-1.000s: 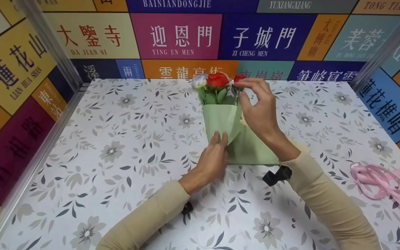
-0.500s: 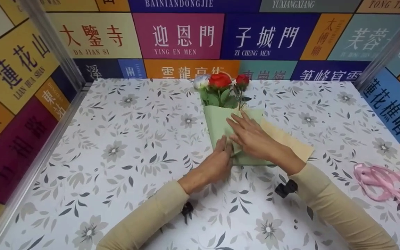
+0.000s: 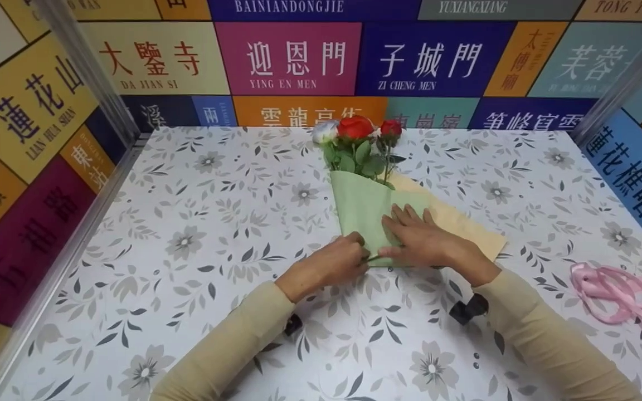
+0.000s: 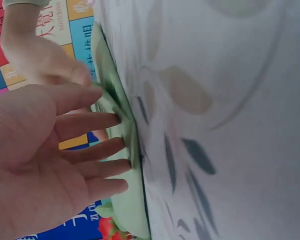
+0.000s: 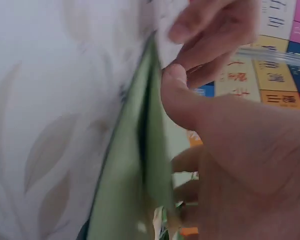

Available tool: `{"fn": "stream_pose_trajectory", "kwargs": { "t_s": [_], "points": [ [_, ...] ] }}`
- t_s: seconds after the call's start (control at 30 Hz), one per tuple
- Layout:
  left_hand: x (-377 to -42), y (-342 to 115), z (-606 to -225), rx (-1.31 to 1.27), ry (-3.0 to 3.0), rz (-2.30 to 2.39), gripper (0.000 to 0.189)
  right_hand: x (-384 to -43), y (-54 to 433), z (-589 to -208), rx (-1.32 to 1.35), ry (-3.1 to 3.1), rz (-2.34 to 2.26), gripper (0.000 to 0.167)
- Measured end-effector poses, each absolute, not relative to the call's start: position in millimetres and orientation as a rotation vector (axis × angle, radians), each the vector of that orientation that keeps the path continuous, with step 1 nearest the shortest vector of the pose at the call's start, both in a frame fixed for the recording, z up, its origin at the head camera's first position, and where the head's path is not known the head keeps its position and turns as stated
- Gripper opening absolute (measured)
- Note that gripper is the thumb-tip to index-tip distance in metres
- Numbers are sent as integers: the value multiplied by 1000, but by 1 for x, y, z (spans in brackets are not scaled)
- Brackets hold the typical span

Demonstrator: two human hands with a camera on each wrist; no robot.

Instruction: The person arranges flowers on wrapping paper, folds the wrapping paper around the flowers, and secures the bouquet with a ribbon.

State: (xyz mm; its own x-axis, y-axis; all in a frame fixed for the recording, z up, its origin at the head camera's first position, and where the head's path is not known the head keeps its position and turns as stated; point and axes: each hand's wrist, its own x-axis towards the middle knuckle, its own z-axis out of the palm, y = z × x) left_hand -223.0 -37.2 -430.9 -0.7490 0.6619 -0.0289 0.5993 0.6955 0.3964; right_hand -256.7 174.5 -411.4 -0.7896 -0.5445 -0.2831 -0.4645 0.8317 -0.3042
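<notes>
A bouquet lies on the table, half wrapped in green wrapping paper (image 3: 361, 206) folded over the stems. Its large red rose (image 3: 355, 128), small red rose (image 3: 391, 128) and pale white flower (image 3: 325, 132) show above the paper. My left hand (image 3: 329, 264) touches the wrap's lower left edge; in the left wrist view its fingertips (image 4: 117, 145) lie against the paper. My right hand (image 3: 424, 239) rests on the right part of the green paper with spread fingers. Beige paper (image 3: 460, 223) sticks out beneath on the right. The lower stems are hidden inside the wrap.
Tangled pink ribbon (image 3: 613, 292) lies at the right side of the table. A white floral cloth (image 3: 204, 301) covers the tabletop. Colourful lettered panels (image 3: 287, 58) stand at the back and both sides.
My right hand has come down from the small red rose to the paper and then moved lower. The green paper's right part is folded inward, exposing beige paper. My left hand has shifted slightly down.
</notes>
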Motion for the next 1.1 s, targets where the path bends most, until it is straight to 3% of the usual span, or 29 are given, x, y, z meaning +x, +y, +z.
{"fn": "stream_pose_trajectory", "kwargs": {
  "t_s": [0.17,0.33,0.6,0.93,1.1],
  "points": [
    [-224,-40,-428,1068,2684,474,22,-253,156,-422,-767,2854,-383,66],
    [-232,-49,-426,1048,2616,677,15,-252,146,-438,-784,2768,-440,72],
    [-255,-64,-423,442,2777,959,7,-253,142,-442,-740,2646,-431,80],
    [-280,-54,-420,146,2710,627,48,-251,136,-442,-671,2681,-415,93],
    [-288,-52,-423,28,2696,581,61,-252,129,-439,-650,2672,-324,88]
  ]
}}
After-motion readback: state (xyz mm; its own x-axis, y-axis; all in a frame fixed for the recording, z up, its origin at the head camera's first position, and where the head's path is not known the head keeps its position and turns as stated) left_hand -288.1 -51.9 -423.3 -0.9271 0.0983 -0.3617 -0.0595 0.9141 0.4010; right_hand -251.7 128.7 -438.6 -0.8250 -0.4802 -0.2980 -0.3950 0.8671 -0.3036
